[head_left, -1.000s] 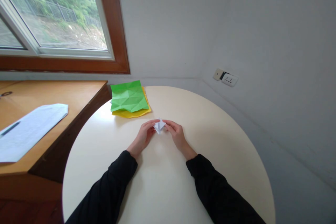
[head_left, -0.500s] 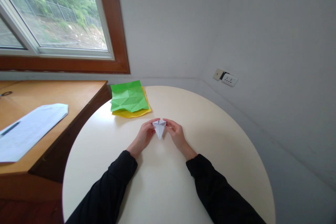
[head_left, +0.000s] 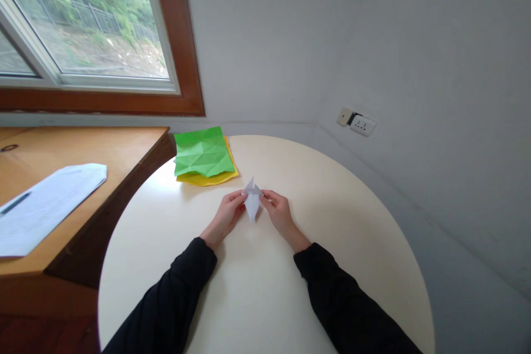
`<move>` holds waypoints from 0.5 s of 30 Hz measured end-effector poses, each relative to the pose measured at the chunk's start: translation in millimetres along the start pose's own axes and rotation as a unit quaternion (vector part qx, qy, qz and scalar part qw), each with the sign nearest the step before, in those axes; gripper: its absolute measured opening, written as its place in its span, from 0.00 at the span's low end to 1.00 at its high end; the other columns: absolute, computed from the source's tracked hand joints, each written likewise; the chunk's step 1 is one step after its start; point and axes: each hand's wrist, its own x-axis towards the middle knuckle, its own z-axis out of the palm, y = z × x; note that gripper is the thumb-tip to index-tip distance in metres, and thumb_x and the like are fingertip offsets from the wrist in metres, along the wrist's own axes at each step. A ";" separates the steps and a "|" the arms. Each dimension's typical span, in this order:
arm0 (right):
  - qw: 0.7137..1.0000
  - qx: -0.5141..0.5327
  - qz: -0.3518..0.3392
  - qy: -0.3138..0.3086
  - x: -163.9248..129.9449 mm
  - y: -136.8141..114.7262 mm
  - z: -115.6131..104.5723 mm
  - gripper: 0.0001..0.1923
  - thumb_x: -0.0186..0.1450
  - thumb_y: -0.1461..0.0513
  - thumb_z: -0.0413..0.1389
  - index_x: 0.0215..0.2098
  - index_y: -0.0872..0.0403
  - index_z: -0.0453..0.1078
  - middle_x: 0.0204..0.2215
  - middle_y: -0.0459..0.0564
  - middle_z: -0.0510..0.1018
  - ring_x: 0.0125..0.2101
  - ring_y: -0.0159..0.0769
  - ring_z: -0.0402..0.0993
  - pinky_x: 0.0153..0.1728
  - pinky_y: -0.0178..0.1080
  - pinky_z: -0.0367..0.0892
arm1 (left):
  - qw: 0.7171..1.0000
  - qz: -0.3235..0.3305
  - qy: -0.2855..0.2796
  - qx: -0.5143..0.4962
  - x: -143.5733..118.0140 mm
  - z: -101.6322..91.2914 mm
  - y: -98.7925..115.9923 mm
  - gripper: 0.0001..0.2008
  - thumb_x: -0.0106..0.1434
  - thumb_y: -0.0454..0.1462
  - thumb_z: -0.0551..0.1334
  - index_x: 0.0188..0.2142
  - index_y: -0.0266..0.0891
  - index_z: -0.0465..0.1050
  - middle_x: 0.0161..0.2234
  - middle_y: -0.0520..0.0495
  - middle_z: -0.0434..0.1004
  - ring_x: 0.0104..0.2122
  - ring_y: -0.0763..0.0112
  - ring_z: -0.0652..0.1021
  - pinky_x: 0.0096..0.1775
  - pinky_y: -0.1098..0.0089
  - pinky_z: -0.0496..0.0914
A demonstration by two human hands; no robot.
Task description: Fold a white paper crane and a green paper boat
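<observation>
A small white folded paper (head_left: 253,204) is between my hands above the middle of the round table (head_left: 257,293). It has a long point toward me, a split upper end with a pointed flap standing away from me, and small corners at each side. My left hand (head_left: 229,211) pinches its left corner between thumb and fingers. On the other side, my right hand (head_left: 279,211) grips the right corner, thumb on the near face. The fingertips behind the paper are partly hidden.
Creased green paper (head_left: 203,152) lies over yellow paper (head_left: 211,180) at the table's far left. On the wooden desk (head_left: 124,146) to the left are white sheets (head_left: 62,199), a pen (head_left: 15,202) and a dark looped handle (head_left: 9,147). A wall socket (head_left: 363,125) is at right.
The upper flap of the white paper now points up, away from me; before, the top looked flat. My thumbs have shifted onto the near face, while both arms stay put.
</observation>
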 end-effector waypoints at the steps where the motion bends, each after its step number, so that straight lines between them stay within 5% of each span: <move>1: 1.000 -0.003 -0.003 0.000 -0.2 -0.4 -0.1 0.13 0.54 0.55 0.58 0.32 0.54 0.76 0.32 0.51 0.81 0.33 0.39 0.76 0.32 0.39 0.70 | 1.000 0.003 0.001 0.006 -0.1 0.2 -0.7 0.14 0.47 0.42 0.68 0.30 0.32 0.77 0.29 0.43 0.78 0.31 0.67 0.75 0.37 0.69 0.66; 15: 0.996 -0.042 -0.070 0.023 -1.5 -3.1 -3.1 0.09 0.57 0.56 0.57 0.27 0.54 0.74 0.29 0.49 0.73 0.32 0.35 0.70 0.28 0.35 0.64 | 0.974 0.104 0.067 0.189 -1.6 0.5 -2.4 0.18 0.51 0.47 0.66 0.16 0.37 0.69 0.17 0.54 0.61 0.22 0.74 0.62 0.27 0.72 0.56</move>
